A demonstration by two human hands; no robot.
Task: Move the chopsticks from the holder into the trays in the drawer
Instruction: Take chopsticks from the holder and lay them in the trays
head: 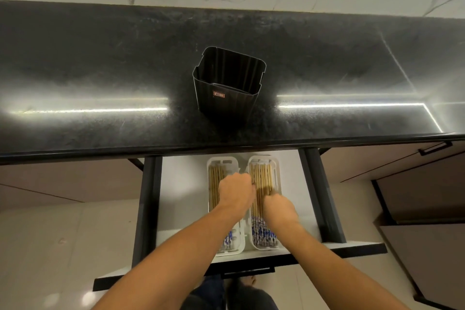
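The black holder (227, 83) stands on the dark countertop and I see no chopsticks inside it. Below, the drawer (181, 184) is pulled out with two white trays side by side: the left tray (210, 209) and the right tray (276, 176). Both hold bamboo chopsticks (263, 173) with blue-patterned ends (263, 234). My left hand (236, 192) hovers over the left tray, fingers curled toward the gap between the trays. My right hand (279, 209) rests on the chopsticks in the right tray, fingers bent down onto them. Whether either hand grips chopsticks is hidden.
The black countertop (100, 70) runs across with a marble wall behind. Closed cabinet fronts flank the drawer, one with a dark handle (435, 148) at the right. The drawer's dark front panel (241, 263) sits close to my legs.
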